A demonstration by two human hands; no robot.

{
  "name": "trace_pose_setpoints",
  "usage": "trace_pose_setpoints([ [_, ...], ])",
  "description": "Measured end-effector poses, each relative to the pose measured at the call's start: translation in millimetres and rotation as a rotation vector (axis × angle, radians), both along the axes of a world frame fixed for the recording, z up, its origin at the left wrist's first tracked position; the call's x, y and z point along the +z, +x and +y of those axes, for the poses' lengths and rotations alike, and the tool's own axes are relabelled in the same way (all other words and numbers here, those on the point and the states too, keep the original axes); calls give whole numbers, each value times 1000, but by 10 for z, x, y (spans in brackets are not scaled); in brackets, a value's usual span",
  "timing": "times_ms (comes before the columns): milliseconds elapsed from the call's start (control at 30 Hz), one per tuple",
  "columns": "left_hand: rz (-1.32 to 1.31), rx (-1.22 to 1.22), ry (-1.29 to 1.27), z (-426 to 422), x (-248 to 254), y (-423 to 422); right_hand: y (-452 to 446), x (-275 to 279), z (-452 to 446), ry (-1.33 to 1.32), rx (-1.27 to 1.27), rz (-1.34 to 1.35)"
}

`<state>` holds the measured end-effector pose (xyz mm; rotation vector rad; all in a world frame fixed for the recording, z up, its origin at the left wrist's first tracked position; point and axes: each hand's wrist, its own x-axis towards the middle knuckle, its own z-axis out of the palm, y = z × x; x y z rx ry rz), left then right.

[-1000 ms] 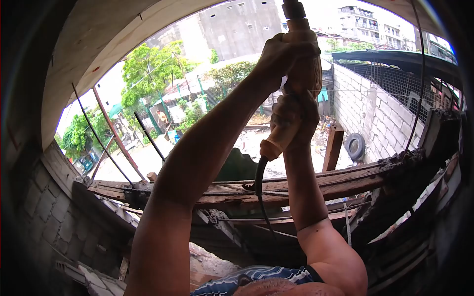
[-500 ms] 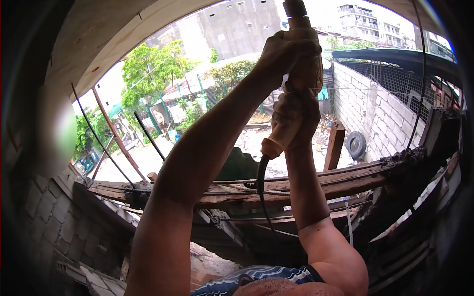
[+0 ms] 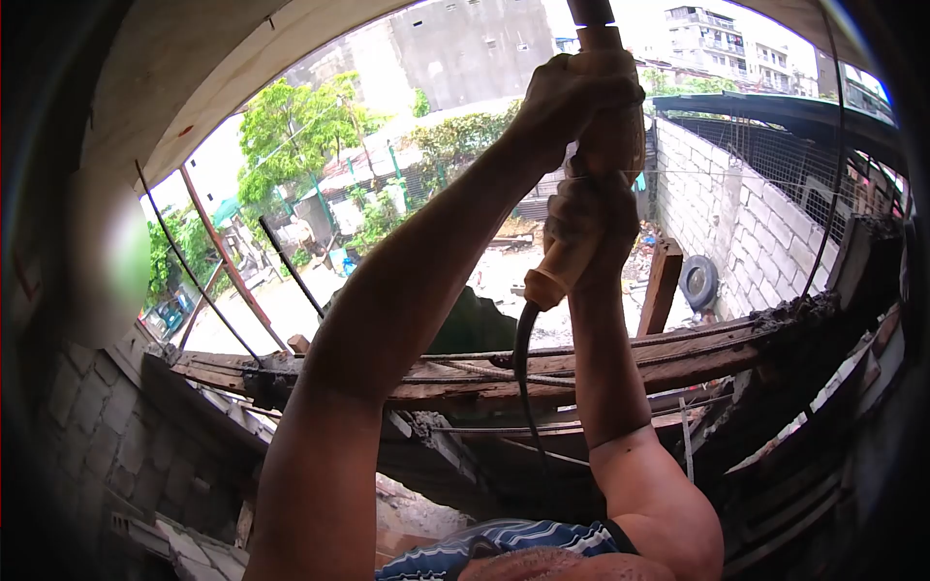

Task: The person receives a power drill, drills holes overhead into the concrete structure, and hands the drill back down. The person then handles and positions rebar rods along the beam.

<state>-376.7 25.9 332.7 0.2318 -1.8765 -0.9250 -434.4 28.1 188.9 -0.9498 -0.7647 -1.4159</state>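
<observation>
One power tool (image 3: pixel 625 136) near 1 o'clock of view, nose toward 12. Two hands on it: left hand (image 3: pixel 586 89), grip wrapped round upper body; right hand (image 3: pixel 593 221), grip closed round rear handle, below left. Spread hold probably shares weight, steadies tool. One cord (image 3: pixel 522 358) hangs toward 6 o'clock, apart from right forearm, likely kept clear. One tyre (image 3: pixel 686 282) at 3 o'clock, near block wall (image 3: pixel 746 218).

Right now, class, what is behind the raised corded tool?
Behind the corded tool, the block wall shows on the picture's right, pale ground on the left. What its body directly covers cannot be seen.
</observation>
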Motion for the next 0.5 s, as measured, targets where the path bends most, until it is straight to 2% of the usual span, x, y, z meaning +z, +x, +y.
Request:
trace_pose_setpoints([
  [33, -13, -121, -33, -79, 21, -14, -29, -33, -94, 6, 13, 7],
  [67, -20, -229, -68, -152, 15, 5, -58, -72, -225, -111, 131, -18],
  [100, 72, -239, 28, -100, 4, -22, -47, -75, -293, -227, 258, -43],
  [167, 93, -198, -16, -116, 6, -53, -84, -13, -261, -272, 355, 98],
  [233, 133, -147, -41, -121, -7, -70, -33, -18, -60, -36, 212, 18],
  [267, 39, -118, -68, -120, 3, -8, -71, -52, -124, -23, 200, 29],
  [300, 65, -109, -92, -119, 6, -3, -31, -17, -95, -75, 280, 19],
  [433, 89, -132, -110, -164, -25, -34, -36, -27, -132, -84, 287, 37],
  [500, 76, -30, -73, -82, -32, 7, 21, -11, -66, -134, 338, 18],
])
